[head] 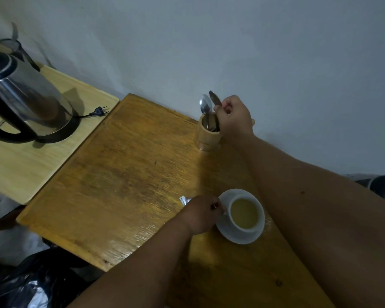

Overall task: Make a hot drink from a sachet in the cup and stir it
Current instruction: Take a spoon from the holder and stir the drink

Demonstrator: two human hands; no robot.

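One white cup (245,215) of yellowish drink on one saucer (240,237), near right on brown table (125,178). Two spoons in one bamboo holder (206,137), far side. Right hand (233,117) pinches darker spoon (215,98); shiny spoon (205,105) beside it. Left hand (201,213), fingers curled, grips cup handle; sachet (184,200) corner just beside it. One steel kettle (27,96) far left.

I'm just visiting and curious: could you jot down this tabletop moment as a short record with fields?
cup: white cup of yellowish drink, on a saucer
left hand: left hand holds the cup's handle
right hand: right hand grips a spoon at the wooden holder
kettle: steel kettle, plug lying loose
stirring: not yet begun
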